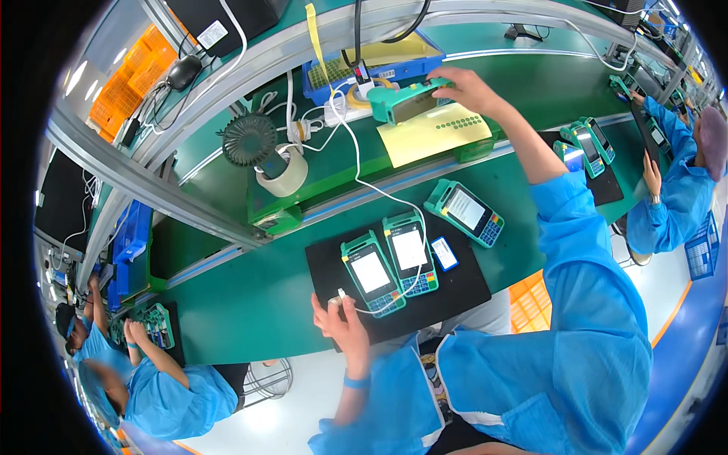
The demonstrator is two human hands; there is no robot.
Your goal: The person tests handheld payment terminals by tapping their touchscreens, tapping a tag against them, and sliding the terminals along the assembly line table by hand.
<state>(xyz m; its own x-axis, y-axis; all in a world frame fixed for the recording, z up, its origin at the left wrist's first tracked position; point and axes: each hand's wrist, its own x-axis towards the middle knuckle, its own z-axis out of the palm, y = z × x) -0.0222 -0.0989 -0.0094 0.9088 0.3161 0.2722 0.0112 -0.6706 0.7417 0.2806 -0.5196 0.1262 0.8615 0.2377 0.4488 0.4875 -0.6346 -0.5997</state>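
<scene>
My right hand (469, 91) reaches up to the back shelf and grips a green card payment terminal (387, 105), tilted above a yellow sheet (455, 145) with rows of small green dots. Low at the mat's left edge, my left hand (345, 327) pinches the plug end of a white cable (366, 182), which runs down from the shelf across the terminals. Two payment terminals with lit screens, a left one (371, 273) and a right one (410, 249), lie side by side on the black mat (462, 284). A third terminal (464, 212) sits behind them, and a small blue-edged card (444, 253) lies beside the pair.
A small dark fan (252, 142) stands on the shelf by a white tape roll (284, 173). Behind are a white power strip (345, 112) and a blue tray (432, 61). Co-workers sit left (178, 394) and right (667, 220); more terminals (588, 144) lie toward the right one.
</scene>
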